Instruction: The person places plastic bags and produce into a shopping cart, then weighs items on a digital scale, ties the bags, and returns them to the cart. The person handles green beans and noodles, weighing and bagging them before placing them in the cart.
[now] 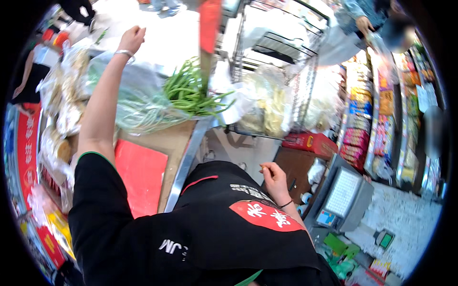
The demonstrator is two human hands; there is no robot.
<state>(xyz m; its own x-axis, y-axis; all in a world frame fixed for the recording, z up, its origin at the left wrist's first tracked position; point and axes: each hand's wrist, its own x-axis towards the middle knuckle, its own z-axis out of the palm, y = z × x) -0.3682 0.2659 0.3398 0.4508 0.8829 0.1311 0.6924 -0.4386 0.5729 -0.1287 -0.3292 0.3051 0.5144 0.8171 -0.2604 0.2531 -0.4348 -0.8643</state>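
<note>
My left hand (133, 40), a metal bangle on its wrist, reaches out over the produce counter with its fingers curled in. Nothing shows in it. Below it, leafy greens lie in a clear plastic bag (137, 96). Loose green beans (189, 89) are heaped beside this bag, some hanging over the counter's metal edge. My right hand (274, 178), a dark band on its wrist, is held at my waist in front of the apron (229, 228). Its fingers are curled; a tiny yellowish spot shows at the fingertips, and I cannot tell what it is.
A red sheet (145, 178) lies on the counter near me. Bagged goods (268, 103) stand in a black wire rack (304, 89) ahead. A weighing scale (343, 196) stands at the right. Packaged goods fill shelves (374, 118) beyond, where a person's hand (364, 25) holds a plastic bag.
</note>
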